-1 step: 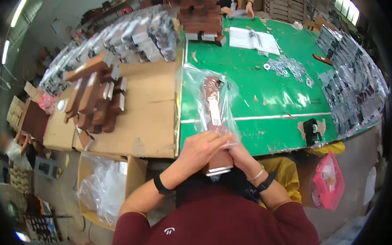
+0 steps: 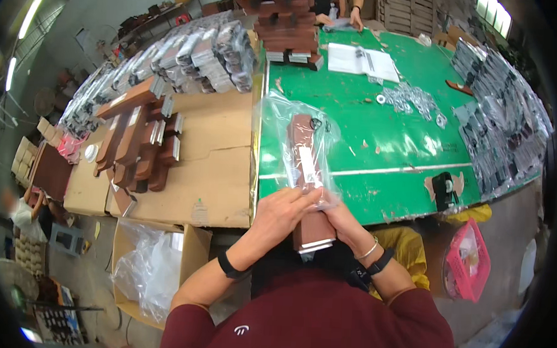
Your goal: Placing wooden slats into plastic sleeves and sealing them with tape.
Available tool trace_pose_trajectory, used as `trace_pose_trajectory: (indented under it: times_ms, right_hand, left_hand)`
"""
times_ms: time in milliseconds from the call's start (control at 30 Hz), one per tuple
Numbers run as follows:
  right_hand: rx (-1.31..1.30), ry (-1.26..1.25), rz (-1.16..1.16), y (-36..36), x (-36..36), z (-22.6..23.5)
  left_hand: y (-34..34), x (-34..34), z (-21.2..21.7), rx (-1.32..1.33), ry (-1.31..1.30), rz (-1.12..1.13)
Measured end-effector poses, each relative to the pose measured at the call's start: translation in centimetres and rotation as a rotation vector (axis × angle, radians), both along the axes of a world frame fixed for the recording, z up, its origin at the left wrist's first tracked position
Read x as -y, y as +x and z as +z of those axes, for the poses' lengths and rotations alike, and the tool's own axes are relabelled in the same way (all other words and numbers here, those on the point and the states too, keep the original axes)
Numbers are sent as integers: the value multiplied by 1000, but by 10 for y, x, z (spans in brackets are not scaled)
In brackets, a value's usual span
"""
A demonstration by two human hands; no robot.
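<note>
Both hands meet at the near edge of the green tabletop (image 2: 404,142), closed around a long brown block (image 2: 310,228) with a pale metal end plate. The left hand (image 2: 281,213) lies over the top of the block, fingers curled down onto it and pinching the mouth of a clear plastic bag (image 2: 296,134), so its grip is narrow and closed on bag and block together. The right hand (image 2: 344,230) cups the block from the other side and beneath, its grip likewise shut on the block; a bracelet and a dark wristband sit on that wrist, a dark band on the left one. The block's far part is already inside the bag, which stretches away from the grip across the tabletop, while the near end with the plate sticks out toward the person's chest. To the left of the grip, on flattened cardboard (image 2: 217,165), lies a loose pile of similar brown blocks (image 2: 136,149). Beyond those, farther from the grip, rows of bagged pieces (image 2: 196,55) are stacked. Well beyond the grip, across the green surface, sit a heap of small metal washers (image 2: 412,99) and a white sheet of paper (image 2: 361,59). Below the left forearm an open cardboard box (image 2: 191,242) holds crumpled clear plastic.
</note>
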State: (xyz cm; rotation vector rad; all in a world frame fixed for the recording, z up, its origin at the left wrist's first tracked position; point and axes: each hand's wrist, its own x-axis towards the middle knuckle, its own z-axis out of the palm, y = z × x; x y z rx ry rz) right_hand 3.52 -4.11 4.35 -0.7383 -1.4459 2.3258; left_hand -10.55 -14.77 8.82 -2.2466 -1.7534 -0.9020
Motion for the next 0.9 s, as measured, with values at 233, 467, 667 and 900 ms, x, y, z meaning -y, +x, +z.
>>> trace_pose_trajectory:
  times_ms: [233, 467, 667, 900]
  right_hand:
    - [-245, -127, -102, -3, 2, -12]
    - [-20, 160, -30, -14, -12, -22]
    - [-120, 261, -31, 2, -7, -16]
    - [-97, 391, 52, -7, 8, -20]
  left_hand:
    - [24, 17, -4, 34, 69, 84]
    - [42, 50, 10, 35, -50, 12]
    - [-72, 46, 15, 1152, -249, 200]
    - [-84, -44, -3, 1689, -134, -82]
